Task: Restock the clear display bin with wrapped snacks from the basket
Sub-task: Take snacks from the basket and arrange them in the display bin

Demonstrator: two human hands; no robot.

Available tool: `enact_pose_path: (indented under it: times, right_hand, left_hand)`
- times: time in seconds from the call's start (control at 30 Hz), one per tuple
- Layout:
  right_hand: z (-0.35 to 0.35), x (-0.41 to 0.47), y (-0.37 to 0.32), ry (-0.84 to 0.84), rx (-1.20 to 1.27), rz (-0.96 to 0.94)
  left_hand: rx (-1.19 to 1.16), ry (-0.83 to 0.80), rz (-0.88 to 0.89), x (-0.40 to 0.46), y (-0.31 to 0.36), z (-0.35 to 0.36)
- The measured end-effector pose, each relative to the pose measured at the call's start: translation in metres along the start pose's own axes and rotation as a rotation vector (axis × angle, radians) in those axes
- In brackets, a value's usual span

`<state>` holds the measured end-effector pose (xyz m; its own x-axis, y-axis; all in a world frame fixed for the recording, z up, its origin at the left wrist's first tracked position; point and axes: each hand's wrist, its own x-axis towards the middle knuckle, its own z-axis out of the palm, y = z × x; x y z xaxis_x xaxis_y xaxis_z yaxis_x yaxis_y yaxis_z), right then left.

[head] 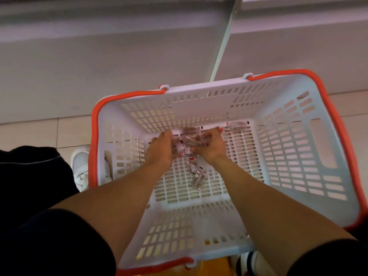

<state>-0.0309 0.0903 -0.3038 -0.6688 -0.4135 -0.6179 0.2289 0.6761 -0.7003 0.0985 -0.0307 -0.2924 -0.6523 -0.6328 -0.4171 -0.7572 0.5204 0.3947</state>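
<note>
Left hand [162, 148] and right hand [211, 146], mid-frame, fingers curled round a bunch of clear-wrapped snacks with red print [187, 143] between them. Loose wrapped snacks [196, 174] just below, trailing down-frame; individual long axes blurred. All on the floor of the white slotted plastic basket with orange handles [288, 156], long axis left-right.

white sneaker [80, 166] on tiled floor [39, 132]; grey shelf base [99, 66]

wrapped snacks [189, 143] blurred, print unreadable; fingertips of both hands [161, 148] hidden among them. basket [288, 136] near corner cut by bottom edge. white shoe [80, 166] partly behind basket, perhaps laced.
</note>
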Motion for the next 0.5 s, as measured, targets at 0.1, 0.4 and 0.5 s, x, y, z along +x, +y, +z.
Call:
enact_pose_path:
  times: [0.1,0.4,0.5]
  right_hand:
    - [-0.004,-0.003,0.009,-0.011,0.035,0.099]
    - [-0.050,-0.016,0.010,-0.079,0.440,0.422]
    - [-0.057,-0.021,0.011,-0.078,0.590,0.436]
  left_hand:
    - [-0.024,-0.107,-0.032,0.002,0.001,-0.005]
    - [-0.247,-0.266,-0.102,-0.002,0.002,-0.010]
    - [-0.570,-0.305,-0.361,-0.011,0.000,-0.008]
